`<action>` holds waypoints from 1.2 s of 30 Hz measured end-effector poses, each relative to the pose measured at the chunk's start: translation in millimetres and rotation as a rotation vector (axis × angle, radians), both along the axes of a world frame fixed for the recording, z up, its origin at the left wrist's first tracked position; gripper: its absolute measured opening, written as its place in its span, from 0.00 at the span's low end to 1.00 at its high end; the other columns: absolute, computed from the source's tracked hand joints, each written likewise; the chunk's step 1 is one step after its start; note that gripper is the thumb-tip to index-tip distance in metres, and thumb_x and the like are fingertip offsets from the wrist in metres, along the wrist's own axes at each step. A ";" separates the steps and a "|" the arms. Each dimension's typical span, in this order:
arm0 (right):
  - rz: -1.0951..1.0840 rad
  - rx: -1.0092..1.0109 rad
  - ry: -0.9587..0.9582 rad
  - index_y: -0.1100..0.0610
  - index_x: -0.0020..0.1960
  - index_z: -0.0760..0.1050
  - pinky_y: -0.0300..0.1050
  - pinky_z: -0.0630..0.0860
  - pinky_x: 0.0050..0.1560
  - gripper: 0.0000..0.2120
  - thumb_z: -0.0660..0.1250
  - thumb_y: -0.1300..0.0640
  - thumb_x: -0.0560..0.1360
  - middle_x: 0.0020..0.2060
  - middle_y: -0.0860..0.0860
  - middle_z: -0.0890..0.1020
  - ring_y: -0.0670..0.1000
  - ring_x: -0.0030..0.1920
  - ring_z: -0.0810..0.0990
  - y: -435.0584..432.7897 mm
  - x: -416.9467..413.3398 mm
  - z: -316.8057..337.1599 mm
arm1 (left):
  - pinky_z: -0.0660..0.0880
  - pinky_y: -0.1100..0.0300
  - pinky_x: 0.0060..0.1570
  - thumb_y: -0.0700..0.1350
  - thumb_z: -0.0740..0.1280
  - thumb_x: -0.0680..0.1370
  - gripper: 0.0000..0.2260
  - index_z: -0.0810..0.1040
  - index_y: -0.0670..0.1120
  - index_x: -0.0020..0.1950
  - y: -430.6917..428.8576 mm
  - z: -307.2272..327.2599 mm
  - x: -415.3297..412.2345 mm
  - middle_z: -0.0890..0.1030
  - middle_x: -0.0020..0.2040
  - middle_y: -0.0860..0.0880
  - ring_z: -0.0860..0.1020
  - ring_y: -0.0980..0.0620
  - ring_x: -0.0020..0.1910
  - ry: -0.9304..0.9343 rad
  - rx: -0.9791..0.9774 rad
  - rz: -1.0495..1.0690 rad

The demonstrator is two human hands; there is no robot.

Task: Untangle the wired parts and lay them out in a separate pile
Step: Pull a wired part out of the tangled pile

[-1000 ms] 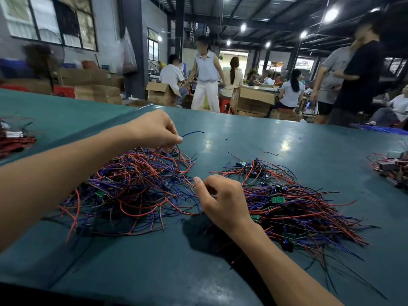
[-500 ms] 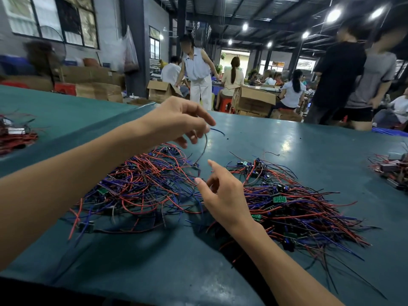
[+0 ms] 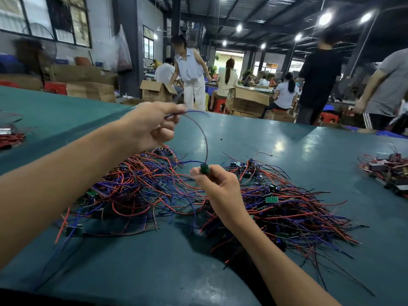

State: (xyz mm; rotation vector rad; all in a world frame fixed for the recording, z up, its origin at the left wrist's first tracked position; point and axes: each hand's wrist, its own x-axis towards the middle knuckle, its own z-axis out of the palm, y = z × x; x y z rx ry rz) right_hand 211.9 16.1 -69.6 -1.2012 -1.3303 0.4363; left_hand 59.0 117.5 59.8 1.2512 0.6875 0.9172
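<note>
Two heaps of red, blue and black wired parts lie on the green table (image 3: 276, 142): a tangled pile (image 3: 136, 186) on the left and a second pile (image 3: 287, 206) on the right. One wired part is lifted between my hands. My left hand (image 3: 150, 127) is raised above the tangled pile and pinches the wire ends (image 3: 176, 114). The wire (image 3: 205, 140) arcs down to a small green board (image 3: 204, 168), which my right hand (image 3: 218, 186) pinches at its fingertips between the two piles.
Another bundle of wired parts (image 3: 388, 168) sits at the table's right edge, and a red bundle (image 3: 11, 138) at the far left. Beyond the table stand cardboard boxes (image 3: 247, 100), red stools and several people.
My left hand rose from the tangled pile, pulling a wire up and out. My right hand went from open fingers to pinching the small green board at the wire's lower end.
</note>
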 end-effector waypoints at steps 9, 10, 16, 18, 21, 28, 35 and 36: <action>0.408 -0.317 0.436 0.53 0.37 0.81 0.41 0.58 0.29 0.18 0.64 0.42 0.77 0.33 0.52 0.79 0.50 0.28 0.72 -7.3 -0.7 14.1 | 0.72 0.61 0.28 0.48 0.70 0.79 0.10 0.84 0.41 0.48 58.3 -64.3 -40.1 0.81 0.36 0.47 0.74 0.51 0.30 0.856 0.359 0.327; 0.454 -0.354 0.491 0.53 0.37 0.80 0.41 0.55 0.28 0.19 0.63 0.42 0.78 0.33 0.51 0.78 0.49 0.27 0.71 -7.3 -0.6 14.8 | 0.77 0.57 0.40 0.50 0.69 0.79 0.10 0.85 0.45 0.50 55.8 -68.8 -41.0 0.84 0.44 0.46 0.79 0.48 0.40 1.105 0.547 0.337; 0.707 -0.418 0.855 0.56 0.39 0.75 0.40 0.53 0.28 0.21 0.58 0.42 0.80 0.33 0.51 0.73 0.49 0.28 0.69 -4.8 8.4 15.3 | 0.63 0.49 0.52 0.58 0.64 0.80 0.13 0.83 0.52 0.49 3.9 -92.0 -19.0 0.79 0.56 0.50 0.71 0.43 0.60 1.303 1.379 0.496; 0.777 -0.399 0.936 0.57 0.40 0.76 0.40 0.52 0.28 0.22 0.56 0.42 0.81 0.34 0.51 0.72 0.49 0.28 0.68 -3.7 11.0 12.9 | 0.65 0.52 0.43 0.55 0.63 0.81 0.17 0.77 0.48 0.37 -8.6 -90.2 -11.5 0.77 0.36 0.50 0.77 0.44 0.44 1.041 1.286 0.357; 0.828 -0.362 0.997 0.58 0.42 0.77 0.42 0.52 0.30 0.25 0.53 0.42 0.82 0.35 0.52 0.74 0.50 0.29 0.69 -1.4 14.4 9.9 | 0.66 0.53 0.34 0.51 0.63 0.81 0.19 0.71 0.44 0.33 -25.0 -90.4 -1.8 0.71 0.28 0.49 0.73 0.42 0.31 0.764 1.251 0.472; 0.873 -0.247 1.119 0.59 0.43 0.78 0.40 0.56 0.29 0.28 0.50 0.41 0.83 0.36 0.52 0.75 0.51 0.31 0.72 1.8 20.8 6.1 | 0.70 0.45 0.39 0.46 0.67 0.80 0.13 0.78 0.44 0.36 -64.1 -106.1 -1.4 0.77 0.36 0.47 0.74 0.41 0.37 0.596 1.703 0.904; 0.829 -0.198 1.090 0.60 0.42 0.75 0.39 0.54 0.27 0.25 0.52 0.42 0.82 0.30 0.52 0.71 0.48 0.25 0.69 -5.0 21.6 16.2 | 0.71 0.51 0.42 0.49 0.60 0.82 0.17 0.73 0.44 0.35 -82.8 -108.4 10.4 0.75 0.35 0.50 0.72 0.49 0.36 0.661 1.150 0.312; 0.829 -0.201 1.081 0.60 0.41 0.74 0.39 0.53 0.27 0.25 0.52 0.42 0.82 0.28 0.51 0.70 0.47 0.23 0.67 -6.0 22.1 18.1 | 0.73 0.52 0.45 0.52 0.58 0.83 0.20 0.78 0.43 0.38 -79.5 -105.6 12.6 0.80 0.37 0.48 0.76 0.47 0.40 0.661 0.882 0.195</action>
